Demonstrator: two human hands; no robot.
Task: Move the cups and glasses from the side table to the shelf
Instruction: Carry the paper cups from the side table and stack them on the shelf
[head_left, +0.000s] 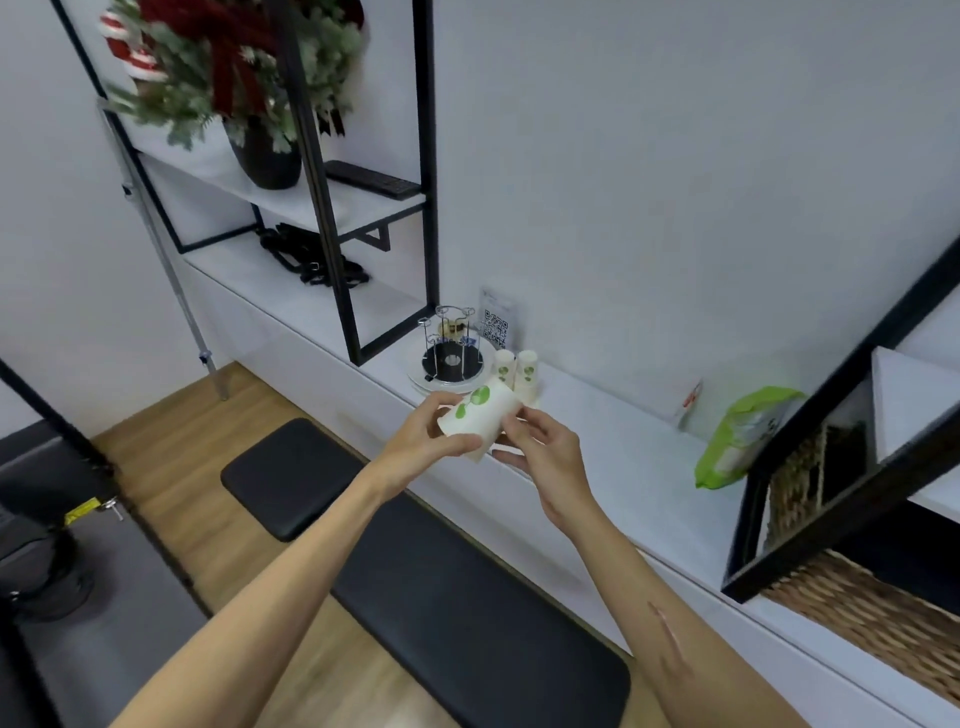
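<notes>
A white paper cup with green leaf prints (480, 413), perhaps a nested stack, lies tilted on its side between both hands above the front edge of the white counter (613, 457). My left hand (431, 428) grips its wide end. My right hand (540, 447) pinches its narrow end with the fingertips. Two more paper cups of the same print (517, 374) stand upside down on the counter just behind. A wire cup rack on a round black base (451, 358) stands to their left, with a small cup hanging in it.
A black metal shelf frame (332, 218) rises at the left, holding a potted festive plant (249, 88), a remote (371, 179) and black cables (311, 254). A QR-code sign (496, 322), a green wipes pack (740, 436) and a wicker basket (878, 618) sit to the right. A black padded bench (441, 582) runs below.
</notes>
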